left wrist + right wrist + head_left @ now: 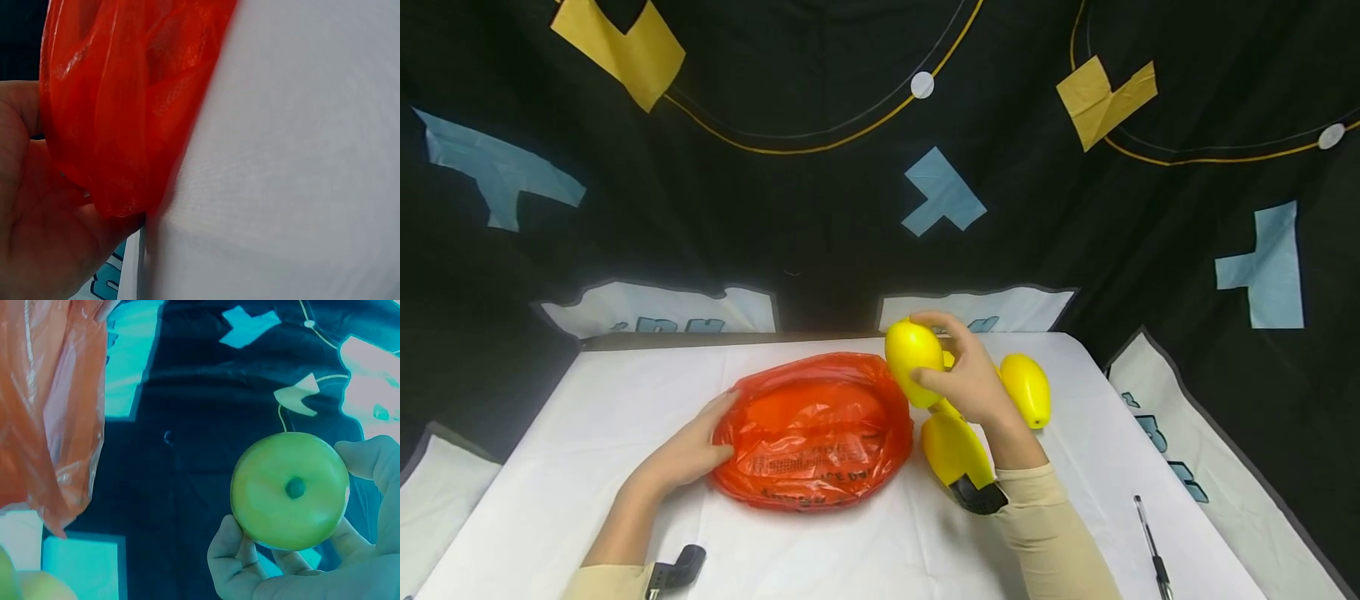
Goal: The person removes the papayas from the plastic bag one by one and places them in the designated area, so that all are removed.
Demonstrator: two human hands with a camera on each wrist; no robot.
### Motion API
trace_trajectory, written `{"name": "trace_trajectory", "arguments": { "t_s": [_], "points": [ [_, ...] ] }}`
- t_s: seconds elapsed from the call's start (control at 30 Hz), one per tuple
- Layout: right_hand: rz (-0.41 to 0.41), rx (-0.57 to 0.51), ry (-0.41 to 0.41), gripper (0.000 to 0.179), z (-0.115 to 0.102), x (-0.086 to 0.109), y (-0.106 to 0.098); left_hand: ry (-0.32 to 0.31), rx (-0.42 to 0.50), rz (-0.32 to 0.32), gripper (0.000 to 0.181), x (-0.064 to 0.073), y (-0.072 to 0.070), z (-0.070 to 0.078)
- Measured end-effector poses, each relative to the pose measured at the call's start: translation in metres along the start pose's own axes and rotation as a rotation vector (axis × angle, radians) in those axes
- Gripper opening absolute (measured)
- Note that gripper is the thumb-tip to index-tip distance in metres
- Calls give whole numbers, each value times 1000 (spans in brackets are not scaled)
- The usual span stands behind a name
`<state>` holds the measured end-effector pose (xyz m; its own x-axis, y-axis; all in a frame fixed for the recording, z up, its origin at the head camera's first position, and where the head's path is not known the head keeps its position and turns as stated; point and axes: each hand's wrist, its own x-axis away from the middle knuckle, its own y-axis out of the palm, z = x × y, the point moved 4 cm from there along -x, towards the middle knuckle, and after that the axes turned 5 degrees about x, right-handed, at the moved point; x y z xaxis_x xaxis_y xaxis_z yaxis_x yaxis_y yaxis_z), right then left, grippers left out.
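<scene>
My right hand [966, 375] holds a smooth yellow oval fruit [913, 354] between thumb and curled fingers, raised beside the bag. In the right wrist view the end of the held fruit [275, 500] shows a small dark dimple. To the left, my left hand [688, 446] grips the side of a red plastic bag [820, 433], which lies bulging on the table. The left wrist view shows the fingers partly behind the red film [119, 125]. More yellow fruits lie near my right wrist: one [1026, 390] beyond it, another [951, 446] beside it, partly hidden.
A white-covered table [880, 558] bears everything. Near its right edge lies a black pen [1153, 546]. Black cloth [820, 225] with blue and yellow patches hangs behind. Black wrist devices, one at the left cuff [677, 569] and one at the right [977, 496], sit at the sleeves.
</scene>
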<state>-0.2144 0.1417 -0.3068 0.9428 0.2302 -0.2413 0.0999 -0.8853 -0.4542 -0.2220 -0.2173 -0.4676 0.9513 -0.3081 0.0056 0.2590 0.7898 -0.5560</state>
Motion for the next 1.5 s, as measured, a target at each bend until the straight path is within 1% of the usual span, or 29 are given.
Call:
{"name": "trace_trajectory", "arguments": {
  "t_s": [0.13,0.27,0.43,0.6,0.73,0.93,1.07,1.23,1.5],
  "points": [
    [20,14,-24,64,15,-1,-7,0,4,-1,85,1,0,-2],
    [34,-3,-16,64,35,-3,-14,-9,5,-3,85,0,1,-4],
    [46,-49,4,62,46,3,-24,-22,-3,-4,85,-1,1,-5],
    [66,-69,6,61,55,11,-35,-28,-16,-9,85,-2,1,-4],
    [81,-56,20,60,65,18,-43,-25,-10,-11,86,-1,0,-3],
    [105,22,19,60,79,26,-55,-13,-12,-16,86,-2,0,-4],
    [96,47,56,58,90,31,-62,-5,-25,-16,85,-2,-1,-4],
    [87,58,109,58,110,38,-68,-5,-37,-17,85,-4,-3,-5],
    [55,99,287,61,142,49,-69,-19,-33,-24,85,-4,-1,-7]
  ]
}}
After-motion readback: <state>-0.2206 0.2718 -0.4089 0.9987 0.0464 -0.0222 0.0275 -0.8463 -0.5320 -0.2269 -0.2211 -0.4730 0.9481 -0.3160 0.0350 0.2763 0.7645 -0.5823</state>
